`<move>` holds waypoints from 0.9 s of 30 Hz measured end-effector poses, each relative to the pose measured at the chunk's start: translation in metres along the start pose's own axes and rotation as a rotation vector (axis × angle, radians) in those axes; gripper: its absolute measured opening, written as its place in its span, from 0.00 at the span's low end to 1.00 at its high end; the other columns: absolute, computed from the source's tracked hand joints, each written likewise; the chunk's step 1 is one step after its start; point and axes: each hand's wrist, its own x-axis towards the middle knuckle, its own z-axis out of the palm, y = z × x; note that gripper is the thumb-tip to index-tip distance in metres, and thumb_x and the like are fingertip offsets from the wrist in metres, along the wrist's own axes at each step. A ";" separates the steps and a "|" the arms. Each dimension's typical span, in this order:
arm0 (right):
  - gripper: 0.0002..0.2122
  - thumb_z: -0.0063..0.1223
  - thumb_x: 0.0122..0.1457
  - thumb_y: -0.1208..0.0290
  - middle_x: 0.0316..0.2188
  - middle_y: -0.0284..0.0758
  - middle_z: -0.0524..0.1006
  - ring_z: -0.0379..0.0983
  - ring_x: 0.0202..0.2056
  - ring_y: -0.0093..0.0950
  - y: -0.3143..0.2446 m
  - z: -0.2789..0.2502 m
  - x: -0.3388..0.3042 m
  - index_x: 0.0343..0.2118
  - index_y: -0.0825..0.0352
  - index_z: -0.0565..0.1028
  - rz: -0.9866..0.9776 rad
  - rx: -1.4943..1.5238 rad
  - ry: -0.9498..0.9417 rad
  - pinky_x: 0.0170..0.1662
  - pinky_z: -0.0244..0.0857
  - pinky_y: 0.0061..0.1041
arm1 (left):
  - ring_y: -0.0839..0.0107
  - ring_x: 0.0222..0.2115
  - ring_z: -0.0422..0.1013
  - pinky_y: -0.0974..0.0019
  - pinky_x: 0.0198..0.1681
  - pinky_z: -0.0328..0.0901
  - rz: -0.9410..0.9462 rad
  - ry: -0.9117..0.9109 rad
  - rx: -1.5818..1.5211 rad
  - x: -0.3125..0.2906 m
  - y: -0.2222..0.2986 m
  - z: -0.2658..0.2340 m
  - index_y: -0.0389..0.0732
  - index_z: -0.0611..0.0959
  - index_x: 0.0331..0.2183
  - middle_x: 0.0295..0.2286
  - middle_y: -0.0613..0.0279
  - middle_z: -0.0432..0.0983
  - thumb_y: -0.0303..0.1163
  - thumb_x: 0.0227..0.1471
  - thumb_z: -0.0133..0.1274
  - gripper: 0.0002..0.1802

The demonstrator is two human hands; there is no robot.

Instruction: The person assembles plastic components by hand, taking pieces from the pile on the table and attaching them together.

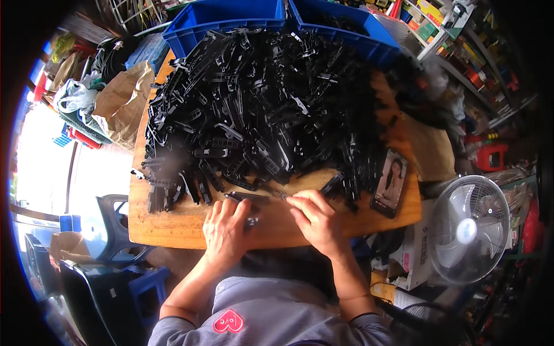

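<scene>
A large heap of black plastic parts (248, 104), long and slotted, covers most of the wooden table (173, 228). At the table's near edge, my left hand (224, 230) is closed with its fingers curled on one dark elongated plastic part (254, 198). A little to the right, my right hand (317, 219) is closed in a pinch. Its fingertips meet near the far end of that part, by a small pale bit too blurred to name. Whatever sits inside the pinch is hidden.
Two blue bins (225, 16) stand behind the heap. A phone (389, 183) showing a person leans at the table's right edge. Beyond it is a fan (467, 230) with a wire cage. A brown paper bag (124, 104) and a blue plastic chair (112, 225) are at left.
</scene>
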 end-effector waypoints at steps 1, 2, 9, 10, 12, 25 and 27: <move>0.09 0.56 0.47 0.82 0.30 0.36 0.71 0.72 0.30 0.30 0.001 0.000 -0.003 0.34 0.69 0.74 0.023 0.039 -0.018 0.32 0.67 0.24 | 0.58 0.30 0.66 0.59 0.32 0.62 -0.009 -0.003 0.004 0.000 -0.003 -0.002 0.41 0.75 0.36 0.26 0.57 0.68 0.35 0.39 0.59 0.19; 0.09 0.57 0.47 0.82 0.29 0.36 0.71 0.71 0.29 0.30 -0.001 -0.004 -0.003 0.33 0.69 0.75 0.025 0.036 -0.029 0.32 0.67 0.24 | 0.58 0.32 0.65 0.59 0.33 0.61 -0.024 -0.008 0.012 -0.003 -0.006 -0.005 0.41 0.75 0.34 0.27 0.57 0.67 0.35 0.38 0.59 0.18; 0.11 0.60 0.44 0.80 0.25 0.35 0.70 0.69 0.27 0.30 0.000 0.002 0.002 0.32 0.66 0.74 0.088 0.104 -0.051 0.29 0.63 0.26 | 0.59 0.36 0.63 0.59 0.37 0.60 -0.008 -0.113 0.099 -0.006 -0.007 -0.003 0.42 0.71 0.34 0.30 0.58 0.64 0.33 0.30 0.62 0.24; 0.11 0.60 0.44 0.80 0.25 0.35 0.70 0.69 0.27 0.30 -0.001 0.004 0.003 0.32 0.66 0.74 0.078 0.116 -0.059 0.29 0.63 0.26 | 0.56 0.33 0.64 0.60 0.36 0.61 -0.011 -0.055 0.007 -0.007 -0.008 -0.009 0.42 0.71 0.35 0.31 0.57 0.66 0.28 0.32 0.60 0.23; 0.10 0.59 0.45 0.79 0.26 0.35 0.71 0.69 0.28 0.30 -0.003 0.008 0.003 0.32 0.67 0.74 0.106 0.190 -0.078 0.30 0.64 0.24 | 0.58 0.32 0.66 0.62 0.35 0.63 -0.051 0.015 -0.148 -0.010 -0.028 -0.007 0.41 0.71 0.37 0.32 0.56 0.67 0.25 0.36 0.58 0.22; 0.11 0.55 0.54 0.68 0.30 0.35 0.71 0.68 0.32 0.24 -0.011 -0.036 0.022 0.34 0.72 0.74 0.049 0.533 0.074 0.34 0.61 0.18 | 0.67 0.22 0.72 0.67 0.22 0.67 -0.349 -0.681 -1.624 0.079 0.011 -0.024 0.29 0.74 0.39 0.26 0.53 0.75 0.30 0.42 0.47 0.20; 0.11 0.55 0.54 0.69 0.31 0.35 0.71 0.67 0.33 0.23 -0.008 -0.037 0.017 0.34 0.72 0.74 0.107 0.598 0.074 0.35 0.61 0.18 | 0.67 0.20 0.72 0.68 0.22 0.67 -0.371 -0.752 -1.611 0.084 0.015 -0.027 0.28 0.75 0.37 0.22 0.53 0.75 0.31 0.43 0.48 0.18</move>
